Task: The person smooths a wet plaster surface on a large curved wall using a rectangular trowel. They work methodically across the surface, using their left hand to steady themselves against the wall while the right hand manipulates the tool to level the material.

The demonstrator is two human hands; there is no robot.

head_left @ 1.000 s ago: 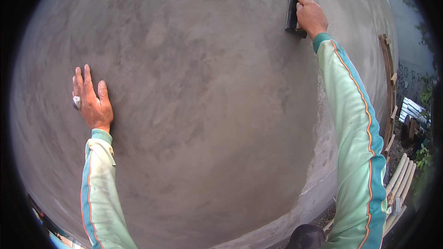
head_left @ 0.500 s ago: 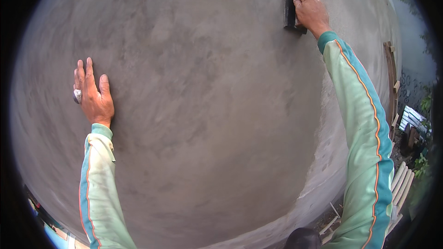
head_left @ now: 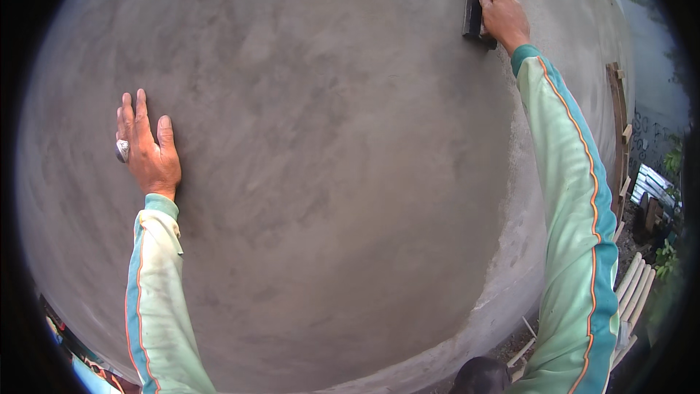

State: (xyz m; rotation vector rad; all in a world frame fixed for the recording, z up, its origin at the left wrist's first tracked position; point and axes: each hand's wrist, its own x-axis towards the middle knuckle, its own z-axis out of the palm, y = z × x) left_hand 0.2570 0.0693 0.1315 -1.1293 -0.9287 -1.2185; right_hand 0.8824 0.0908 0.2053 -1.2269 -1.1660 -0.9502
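A broad wall of grey-brown plaster (head_left: 328,175) fills most of the view, with darker, damp-looking patches. High on the right, my right hand (head_left: 504,18) grips a black plastering float (head_left: 472,9) whose face lies against the plaster. The float is close to the border where the darker coat meets a paler, rougher strip (head_left: 521,226). My left hand (head_left: 152,149) rests flat on the wall at the left, fingers stretched upward and thumb apart. A large ring (head_left: 122,150) sits on one of its fingers.
Beyond the wall's right edge stand an upright wooden plank (head_left: 618,131), a stack of pale poles (head_left: 636,288) and some corrugated sheeting (head_left: 651,184). Green leaves (head_left: 667,257) show there too. A dark rounded thing (head_left: 481,377) is at the bottom.
My right hand has slid the float a little to the right along the wall, nearer the paler strip. The left hand stays in nearly the same spot.
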